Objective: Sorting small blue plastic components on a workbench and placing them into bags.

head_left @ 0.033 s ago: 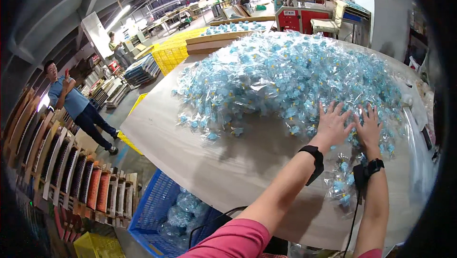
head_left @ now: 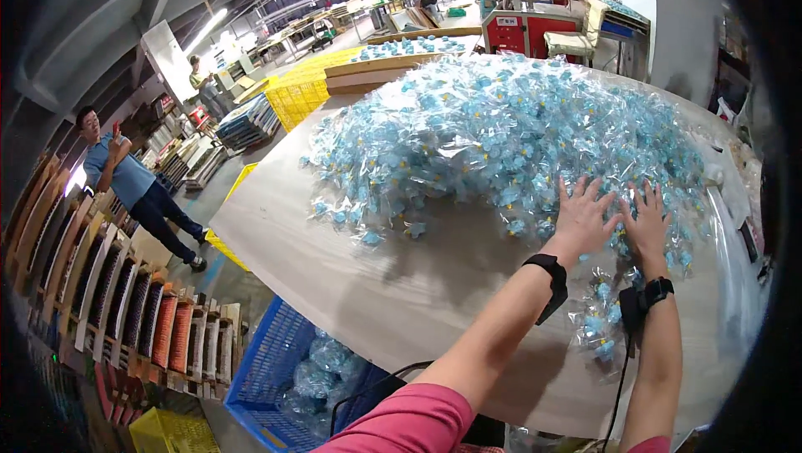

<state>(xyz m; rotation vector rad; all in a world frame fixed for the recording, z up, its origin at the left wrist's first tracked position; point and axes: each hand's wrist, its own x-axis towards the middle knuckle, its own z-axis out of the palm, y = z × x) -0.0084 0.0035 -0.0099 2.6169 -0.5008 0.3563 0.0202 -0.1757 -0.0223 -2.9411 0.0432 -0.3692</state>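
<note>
A wide heap of small light-blue pieces with yellow dots, wrapped in clear plastic (head_left: pixel 468 131), covers the far part of the table (head_left: pixel 334 294). At the heap's near right edge, my left hand (head_left: pixel 582 221) lies palm down with fingers spread over the packets. Close beside it, my right hand (head_left: pixel 646 223) rests on the heap too, its fingers stretched out. Neither hand grips anything. A few packets (head_left: pixel 597 319) lie apart from the heap, between my forearms. Both wrists wear black bands, and a cable runs down along the right forearm.
Below the table's left edge stands a blue crate (head_left: pixel 259 369) holding bulging clear bags (head_left: pixel 322 369). Clear plastic sheeting (head_left: pixel 735 269) lies along the right edge. A person in a blue shirt (head_left: pixel 129 177) stands at left near racks of boards (head_left: pixel 142 311). Yellow crates (head_left: pixel 299 102) stand behind the table.
</note>
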